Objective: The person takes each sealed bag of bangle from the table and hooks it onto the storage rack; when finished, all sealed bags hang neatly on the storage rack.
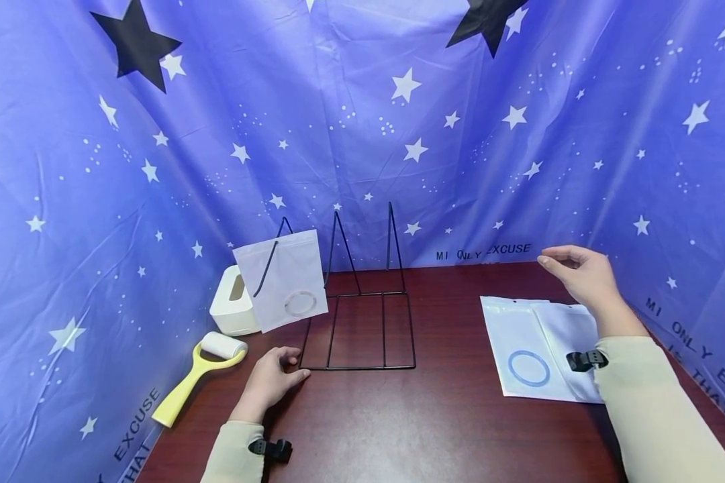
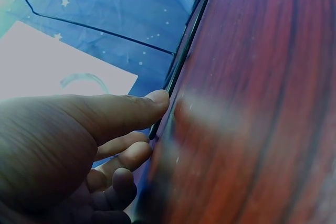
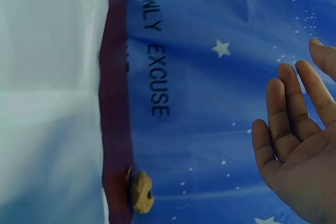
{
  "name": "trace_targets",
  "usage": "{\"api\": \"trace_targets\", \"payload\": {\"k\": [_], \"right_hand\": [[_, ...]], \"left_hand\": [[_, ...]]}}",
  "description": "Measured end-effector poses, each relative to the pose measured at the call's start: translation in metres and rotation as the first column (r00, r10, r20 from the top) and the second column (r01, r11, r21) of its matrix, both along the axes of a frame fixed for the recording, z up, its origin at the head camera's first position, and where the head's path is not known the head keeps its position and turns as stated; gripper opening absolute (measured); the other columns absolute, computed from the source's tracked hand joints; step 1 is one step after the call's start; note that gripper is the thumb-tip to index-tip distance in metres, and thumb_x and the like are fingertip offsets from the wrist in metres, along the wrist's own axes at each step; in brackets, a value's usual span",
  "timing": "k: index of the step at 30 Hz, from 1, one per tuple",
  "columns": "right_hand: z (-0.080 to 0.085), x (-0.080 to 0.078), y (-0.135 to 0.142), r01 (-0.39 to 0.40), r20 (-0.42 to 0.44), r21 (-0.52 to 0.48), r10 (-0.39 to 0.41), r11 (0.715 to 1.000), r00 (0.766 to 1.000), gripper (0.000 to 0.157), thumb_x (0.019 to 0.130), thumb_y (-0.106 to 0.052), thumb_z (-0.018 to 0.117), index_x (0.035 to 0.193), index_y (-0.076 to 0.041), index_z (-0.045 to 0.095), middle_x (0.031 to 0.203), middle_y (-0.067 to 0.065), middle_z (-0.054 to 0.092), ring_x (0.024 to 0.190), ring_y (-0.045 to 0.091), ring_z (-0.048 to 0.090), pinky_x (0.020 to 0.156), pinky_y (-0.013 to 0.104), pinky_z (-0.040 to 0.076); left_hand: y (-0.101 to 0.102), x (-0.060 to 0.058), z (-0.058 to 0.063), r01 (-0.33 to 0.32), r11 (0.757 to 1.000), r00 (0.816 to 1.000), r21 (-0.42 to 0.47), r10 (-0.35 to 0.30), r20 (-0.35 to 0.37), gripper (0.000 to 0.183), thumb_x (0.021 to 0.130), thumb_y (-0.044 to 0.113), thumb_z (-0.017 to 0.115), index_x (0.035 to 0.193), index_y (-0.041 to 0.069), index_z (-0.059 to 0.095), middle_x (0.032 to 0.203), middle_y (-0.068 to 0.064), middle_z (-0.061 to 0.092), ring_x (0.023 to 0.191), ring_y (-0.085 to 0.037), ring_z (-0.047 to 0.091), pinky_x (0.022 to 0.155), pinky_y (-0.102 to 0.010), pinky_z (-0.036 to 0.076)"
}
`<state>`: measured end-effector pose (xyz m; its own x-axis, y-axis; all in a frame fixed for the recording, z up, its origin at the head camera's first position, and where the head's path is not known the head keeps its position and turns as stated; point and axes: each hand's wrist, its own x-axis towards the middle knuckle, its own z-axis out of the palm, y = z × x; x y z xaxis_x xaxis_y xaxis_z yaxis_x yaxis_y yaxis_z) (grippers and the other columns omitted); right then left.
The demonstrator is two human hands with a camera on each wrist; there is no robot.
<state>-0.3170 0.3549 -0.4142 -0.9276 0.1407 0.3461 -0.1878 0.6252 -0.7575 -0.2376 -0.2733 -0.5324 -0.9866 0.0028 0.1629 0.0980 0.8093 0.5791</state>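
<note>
At its front left corner, my left hand (image 1: 270,380) pinches the black wire rack (image 1: 358,368), thumb and fingers right at the wire in the left wrist view. The rack stands on the table with several upright wire loops. Between its leftmost uprights leans a flat white packet (image 1: 266,275) with a ring printed or showing low on it. My right hand (image 1: 586,276) hovers over the far side of two overlapping white packets (image 1: 498,335), its fingers straight and holding nothing in the right wrist view. A blue ring (image 1: 528,368) shows on the left one; my forearm hides part of the other.
A white tissue box (image 1: 232,315) stands behind the left hand, beside the rack. In front of it lies a yellow-handled lint roller (image 1: 187,389). A small tan thing (image 3: 142,192) sits near the table's far edge. Star-printed blue cloth (image 1: 362,134) walls three sides.
</note>
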Motion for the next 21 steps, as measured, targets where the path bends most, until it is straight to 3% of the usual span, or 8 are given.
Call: {"api": "trace_targets", "payload": {"k": [5, 9, 14, 21], "right_hand": [[-0.007, -0.009, 0.011, -0.005, 0.067, 0.048, 0.002, 0.999, 0.998, 0.056, 0.096, -0.055, 0.072, 0.126, -0.008, 0.074, 0.095, -0.026, 0.068, 0.087, -0.008, 0.056, 0.07, 0.016, 0.047], [-0.014, -0.015, 0.018, -0.053, 0.124, 0.079, 0.043, 0.996, 0.991, 0.058, 0.097, -0.055, 0.071, 0.13, -0.007, 0.071, 0.111, -0.005, 0.074, 0.091, -0.006, 0.056, 0.072, 0.019, 0.048], [-0.023, -0.023, 0.024, -0.163, 0.202, 0.122, 0.136, 0.979, 0.97, 0.059, 0.098, -0.051, 0.072, 0.134, -0.005, 0.068, 0.131, 0.02, 0.068, 0.096, -0.002, 0.057, 0.076, 0.022, 0.052], [-0.035, -0.033, 0.031, -0.221, 0.273, 0.148, 0.174, 0.964, 0.946, 0.06, 0.098, -0.049, 0.072, 0.136, -0.003, 0.066, 0.132, 0.024, 0.066, 0.111, 0.028, 0.062, 0.077, 0.025, 0.054]], "left_hand": [[0.0, 0.0, -0.001, 0.001, 1.0, 1.0, 0.0, -0.001, -0.01, 0.046, 0.079, 0.026, 0.093, 0.117, 0.009, 0.076, 0.093, 0.006, 0.065, 0.091, -0.019, 0.063, 0.088, -0.047, 0.051], [0.001, 0.0, -0.002, -0.002, 1.0, 1.0, 0.007, 0.002, -0.009, 0.045, 0.079, 0.025, 0.094, 0.117, 0.01, 0.076, 0.092, 0.006, 0.064, 0.09, -0.018, 0.062, 0.088, -0.045, 0.05], [0.001, 0.001, -0.002, 0.001, 1.0, 1.0, 0.009, 0.0, -0.02, 0.044, 0.079, 0.024, 0.094, 0.117, 0.01, 0.076, 0.092, 0.007, 0.064, 0.088, -0.016, 0.061, 0.085, -0.043, 0.05], [0.002, 0.002, -0.001, 0.005, 1.0, 1.0, 0.01, -0.005, -0.021, 0.043, 0.08, 0.023, 0.093, 0.117, 0.011, 0.076, 0.092, 0.007, 0.063, 0.086, -0.014, 0.06, 0.082, -0.041, 0.049]]}}
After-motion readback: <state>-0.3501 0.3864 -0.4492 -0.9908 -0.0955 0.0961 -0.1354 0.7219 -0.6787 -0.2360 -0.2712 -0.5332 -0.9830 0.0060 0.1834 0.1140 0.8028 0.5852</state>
